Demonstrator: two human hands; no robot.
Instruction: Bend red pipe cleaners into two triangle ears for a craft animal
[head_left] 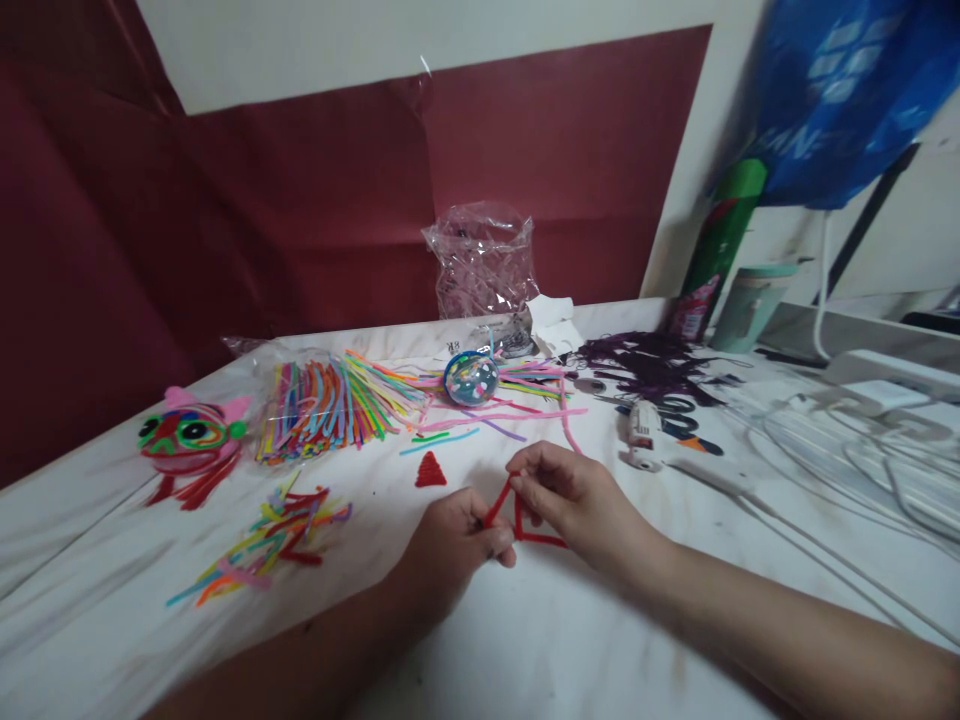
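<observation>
Just below the centre of the frame, a bent red fuzzy craft stem [519,534] is held between two bare hands over a white, grey-veined tabletop [570,655]. The left hand [454,540] pinches its slanting part low down between thumb and forefinger; the right hand [559,495] pinches the upper bend between thumb and fingertips. For a crisp shape, it would seem best to grip right beside each bend, press the fold firmly and keep all the lengths in one plane (fuzzy wire tends to spring a little once let go). The flat red fuzzy triangle [430,470], lying left of centre, points its narrow tip toward the top of the frame.

Being folded, the stem has no single long axis: one length leans from lower left to upper right, another drops almost straight down, and the lowest runs nearly level toward the right edge. Whether it is one piece or two cannot be told, since fingers cover the upper bend.
</observation>
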